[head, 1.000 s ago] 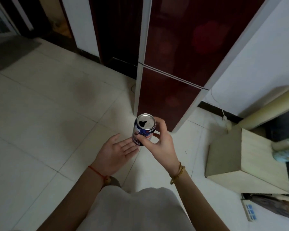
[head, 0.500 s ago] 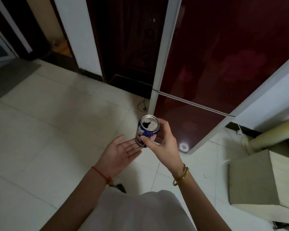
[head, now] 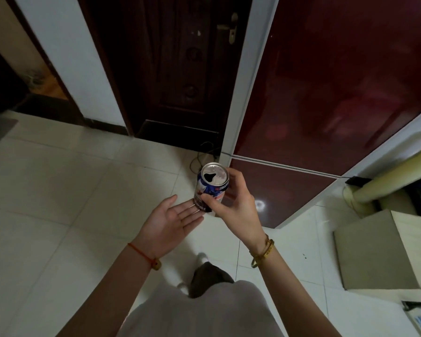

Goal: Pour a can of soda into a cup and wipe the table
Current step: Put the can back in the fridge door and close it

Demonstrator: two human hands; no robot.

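With the view lifted toward the dark red fridge (head: pixel 326 93), the right hand (head: pixel 233 203) still grips the opened soda can (head: pixel 210 187) upright, the left hand (head: pixel 170 220) flat-fingered beneath it; no cup visible yet.

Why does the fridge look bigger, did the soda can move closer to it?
Cannot tell. The camera itself moved. The soda can stays gripped in the right hand above the left hand's fingertips, in front of the fridge's lower left corner throughout.

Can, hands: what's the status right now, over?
Right hand grips can, upright, top open. Left hand open, fingers under its base. No cup or table in view.
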